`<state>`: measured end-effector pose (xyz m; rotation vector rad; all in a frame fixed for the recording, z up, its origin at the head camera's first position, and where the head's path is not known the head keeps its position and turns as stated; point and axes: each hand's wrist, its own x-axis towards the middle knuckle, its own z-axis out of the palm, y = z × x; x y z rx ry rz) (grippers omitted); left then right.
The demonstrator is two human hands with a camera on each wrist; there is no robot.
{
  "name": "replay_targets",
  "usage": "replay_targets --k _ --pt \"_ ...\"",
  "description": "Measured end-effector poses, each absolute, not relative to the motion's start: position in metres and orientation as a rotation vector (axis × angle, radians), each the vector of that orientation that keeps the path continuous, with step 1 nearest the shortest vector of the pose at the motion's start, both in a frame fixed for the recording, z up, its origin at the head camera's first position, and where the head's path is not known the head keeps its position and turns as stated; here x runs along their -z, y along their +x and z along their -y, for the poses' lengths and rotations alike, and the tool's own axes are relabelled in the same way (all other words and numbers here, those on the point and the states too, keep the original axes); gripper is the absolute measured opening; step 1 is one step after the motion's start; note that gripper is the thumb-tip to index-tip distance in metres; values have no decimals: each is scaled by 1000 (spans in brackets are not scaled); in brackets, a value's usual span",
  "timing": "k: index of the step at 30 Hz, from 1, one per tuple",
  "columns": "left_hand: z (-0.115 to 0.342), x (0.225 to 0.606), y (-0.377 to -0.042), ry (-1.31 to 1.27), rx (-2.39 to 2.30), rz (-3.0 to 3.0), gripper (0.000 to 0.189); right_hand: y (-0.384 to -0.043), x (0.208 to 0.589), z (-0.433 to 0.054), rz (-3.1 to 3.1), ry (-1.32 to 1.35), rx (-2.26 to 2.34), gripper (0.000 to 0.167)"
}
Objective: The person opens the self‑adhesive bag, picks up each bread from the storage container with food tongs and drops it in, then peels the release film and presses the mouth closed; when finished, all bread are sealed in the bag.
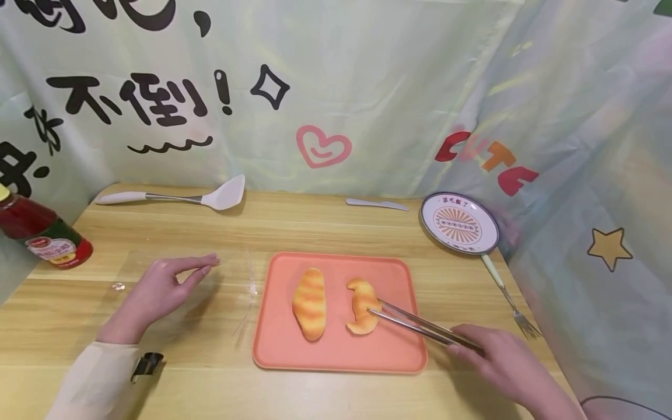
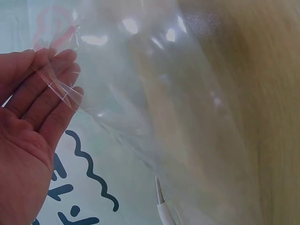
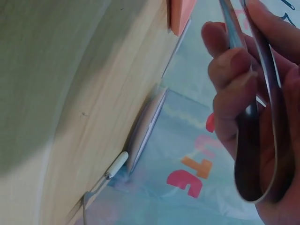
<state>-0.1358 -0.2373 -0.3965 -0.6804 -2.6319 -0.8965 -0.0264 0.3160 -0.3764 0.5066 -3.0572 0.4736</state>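
Observation:
My left hand (image 1: 167, 291) pinches the edge of a clear plastic bag (image 2: 154, 93) between thumb and fingers, left of the tray. In the head view the bag is nearly invisible, showing only as faint glints. With my right hand (image 1: 504, 356) I hold metal tongs (image 1: 420, 326), whose tips reach a small croissant-shaped bread (image 1: 363, 306) on the pink tray (image 1: 341, 361). One tip lies over the bread; whether the tongs squeeze it I cannot tell. A longer oval bread (image 1: 310, 304) lies beside it on the tray's left half.
At the back lie a white spatula (image 1: 226, 193) and a pale knife (image 1: 377, 203). A patterned plate (image 1: 459, 224) stands at the right, with a fork (image 1: 509, 294) beside it. A red sauce bottle (image 1: 52, 236) stands at the far left. Printed cloth (image 1: 367, 87) walls the table's back and sides.

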Motion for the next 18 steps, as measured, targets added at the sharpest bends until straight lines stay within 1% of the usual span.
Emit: replay_targets --k 5,11,18 --pt "239 398 -136 -681 875 2629 24 -29 377 -320 3017 520 -550 13" --pt "239 398 -137 -676 878 2627 24 -33 372 -321 3023 471 -535 22" --pt "237 398 -138 -696 892 2612 25 -42 366 -314 2887 604 -511 24"
